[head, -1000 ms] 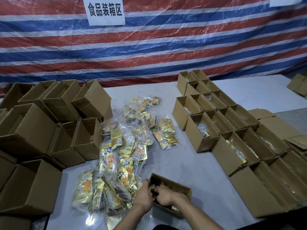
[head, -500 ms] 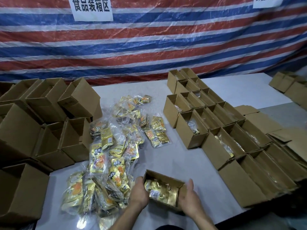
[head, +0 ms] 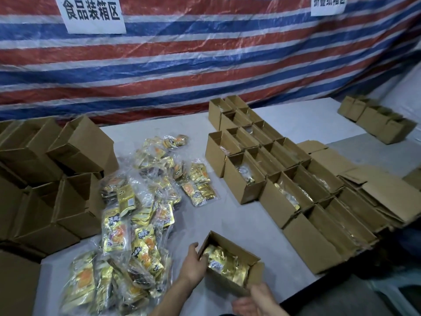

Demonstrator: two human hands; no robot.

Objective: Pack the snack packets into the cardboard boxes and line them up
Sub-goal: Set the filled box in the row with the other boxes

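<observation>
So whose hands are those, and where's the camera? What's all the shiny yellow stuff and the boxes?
Those are a person's own two hands; no machine here. The one picture comes from a camera worn on their head, looking down. On the table lie a pile of snack packets, open boxes on the left, and rows of boxes on the right, some with packets showing inside. The left hand grips one end of a small cardboard box with gold packets in it. The right hand is at its near corner, too blurred to tell its grip.
</observation>
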